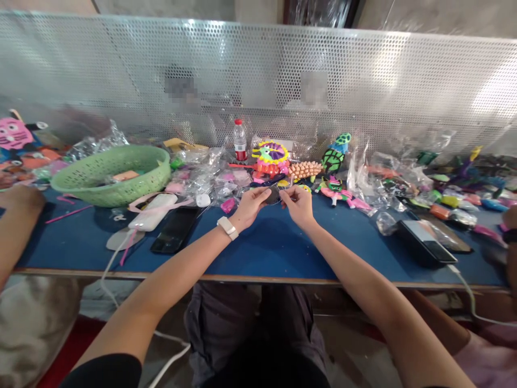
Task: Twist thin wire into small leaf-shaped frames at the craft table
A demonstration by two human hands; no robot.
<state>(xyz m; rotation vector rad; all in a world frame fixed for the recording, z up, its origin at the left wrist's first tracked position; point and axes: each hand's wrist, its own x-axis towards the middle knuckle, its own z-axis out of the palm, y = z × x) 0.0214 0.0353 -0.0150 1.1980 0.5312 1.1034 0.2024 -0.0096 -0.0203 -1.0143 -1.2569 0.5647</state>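
Above the blue table [283, 253], a small dark grey, roundish flat piece [273, 195] is pinched between the thumb and fingers of my left hand [251, 209], which wears a pale band on the wrist. My right hand [299, 206] is closed in a pinch at the right edge of that piece; what its fingertips hold is too small to make out. Just beyond my hands lie a yellow, purple and red clay figure [270, 159], a tan bumpy clay piece [306, 170] and a green-and-black turtle-like figure [334, 156].
A green basket [153, 175] stands at left, near a white power bank [151, 213] and a black phone [173, 231]. A red-capped bottle [239, 143] stands by the perforated metal panel [258, 70]. Another phone [428, 242] lies right. Other people's arms show at both sides.
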